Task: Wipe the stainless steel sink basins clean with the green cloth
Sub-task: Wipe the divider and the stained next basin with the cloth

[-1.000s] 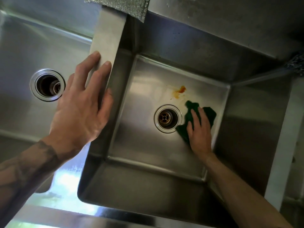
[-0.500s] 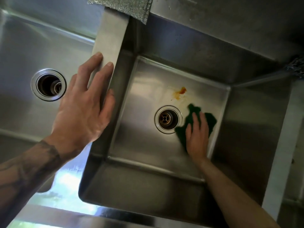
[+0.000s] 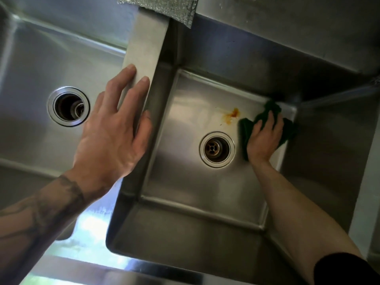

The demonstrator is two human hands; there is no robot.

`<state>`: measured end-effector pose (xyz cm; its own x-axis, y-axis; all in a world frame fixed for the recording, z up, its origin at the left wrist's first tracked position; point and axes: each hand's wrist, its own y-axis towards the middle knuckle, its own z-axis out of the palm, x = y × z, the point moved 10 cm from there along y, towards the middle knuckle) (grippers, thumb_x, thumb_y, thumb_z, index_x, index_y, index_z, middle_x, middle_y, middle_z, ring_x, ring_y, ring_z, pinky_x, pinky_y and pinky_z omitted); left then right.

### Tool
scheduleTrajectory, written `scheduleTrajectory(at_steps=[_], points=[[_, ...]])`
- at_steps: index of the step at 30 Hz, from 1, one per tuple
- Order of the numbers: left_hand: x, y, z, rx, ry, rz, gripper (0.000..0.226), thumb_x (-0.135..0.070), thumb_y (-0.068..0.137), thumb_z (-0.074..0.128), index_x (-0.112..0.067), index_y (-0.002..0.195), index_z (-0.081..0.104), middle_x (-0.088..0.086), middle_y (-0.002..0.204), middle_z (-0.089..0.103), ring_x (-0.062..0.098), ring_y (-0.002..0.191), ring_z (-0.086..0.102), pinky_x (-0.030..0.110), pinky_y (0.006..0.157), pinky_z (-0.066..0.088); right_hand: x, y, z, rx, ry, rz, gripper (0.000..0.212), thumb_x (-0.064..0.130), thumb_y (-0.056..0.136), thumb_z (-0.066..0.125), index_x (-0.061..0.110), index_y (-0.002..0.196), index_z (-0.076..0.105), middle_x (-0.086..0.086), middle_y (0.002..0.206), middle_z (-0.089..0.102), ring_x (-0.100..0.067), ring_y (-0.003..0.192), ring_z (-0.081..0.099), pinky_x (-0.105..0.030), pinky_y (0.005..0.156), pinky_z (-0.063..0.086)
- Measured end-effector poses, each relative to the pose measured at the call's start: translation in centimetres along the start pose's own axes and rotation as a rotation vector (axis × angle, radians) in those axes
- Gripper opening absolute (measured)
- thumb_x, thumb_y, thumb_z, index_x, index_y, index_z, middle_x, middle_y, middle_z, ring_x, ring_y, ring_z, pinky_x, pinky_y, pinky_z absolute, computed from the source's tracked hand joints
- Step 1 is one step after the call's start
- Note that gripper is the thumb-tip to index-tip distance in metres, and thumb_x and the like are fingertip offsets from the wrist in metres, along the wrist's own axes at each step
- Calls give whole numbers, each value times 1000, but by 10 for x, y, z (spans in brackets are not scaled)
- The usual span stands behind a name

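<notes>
Two stainless steel basins lie below me. Deep in the right basin (image 3: pixel 181 171), my right hand (image 3: pixel 264 138) presses the green cloth (image 3: pixel 287 130) flat against the floor with straight fingers, near the far right corner. An orange stain (image 3: pixel 233 114) sits just left of the cloth, beyond the round drain (image 3: pixel 217 150). My left hand (image 3: pixel 115 136) rests flat on the steel divider (image 3: pixel 145 52) between the basins, fingers spread. The left basin (image 3: pixel 26 79) has a larger open drain (image 3: pixel 68 106).
A grey glittery cloth (image 3: pixel 162 7) hangs over the back rim above the divider. The near rim (image 3: pixel 123 272) of the sink runs along the bottom. A dark corner of another cloth shows at the far right edge.
My right hand slid the green cloth away from the drain toward the far right corner of the basin floor. My left hand stayed on the divider.
</notes>
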<state>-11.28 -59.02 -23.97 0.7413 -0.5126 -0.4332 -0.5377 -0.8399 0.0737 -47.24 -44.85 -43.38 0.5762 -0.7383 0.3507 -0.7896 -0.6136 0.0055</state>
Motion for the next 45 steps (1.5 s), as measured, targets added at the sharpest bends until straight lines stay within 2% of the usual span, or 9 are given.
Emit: scheduleTrajectory(at_steps=[2,8,15,20,27,31,33,39,45], points=[[0,1,0,4,4,10,50,-23,109,45,1,153,45,26,162,34,42,142,49,57,114,46,26,-3,6,-55,6,60,53,32,107,40,2,148,52,-24,159,41,-41,146,41,-50,121,33],[3,0,4,20,26,15,52,-27,111,41,-2,155,42,23,164,33,41,143,47,54,118,43,96,-44,38,315,2,-588,47,23,109,46,9,154,45,-15,166,31,-31,153,30,-45,128,23],[2,0,1,10,0,-1,50,-25,110,44,-2,154,45,23,163,34,44,137,52,58,112,47,86,-19,19,4,21,-142,49,29,108,41,4,148,53,-22,159,41,-37,147,40,-50,123,32],[-2,1,1,14,33,28,50,-23,110,42,3,153,44,28,160,37,40,147,45,57,115,45,121,-72,37,306,21,-762,45,20,108,51,6,150,51,-19,162,37,-35,150,35,-48,127,26],[-2,0,-1,1,3,13,49,-21,109,47,2,152,46,28,161,36,44,139,52,61,110,48,110,-35,25,69,-16,-270,48,28,108,41,5,149,51,-19,160,41,-35,147,39,-46,125,29],[0,0,0,-2,-9,7,49,-22,109,46,1,152,46,27,161,36,45,138,52,60,112,46,154,-101,40,272,-11,-811,45,23,106,53,4,147,54,-20,157,44,-36,144,44,-51,121,35],[0,0,0,-2,-13,7,49,-22,109,46,1,152,46,27,162,35,45,139,51,60,113,46,145,-96,38,305,-2,-899,43,21,106,56,5,145,56,-20,156,46,-37,142,47,-53,119,39],[-1,0,-1,-1,-22,3,49,-21,108,47,1,152,47,26,162,36,44,139,51,60,111,47,118,-32,24,35,5,-211,47,26,106,45,5,147,55,-19,157,45,-35,144,44,-46,121,35],[-4,0,-2,0,-6,19,48,-19,108,48,2,151,46,28,160,36,44,141,49,60,113,46,163,-117,48,323,21,-906,45,27,106,53,4,145,57,-20,156,46,-37,143,47,-52,119,38]])
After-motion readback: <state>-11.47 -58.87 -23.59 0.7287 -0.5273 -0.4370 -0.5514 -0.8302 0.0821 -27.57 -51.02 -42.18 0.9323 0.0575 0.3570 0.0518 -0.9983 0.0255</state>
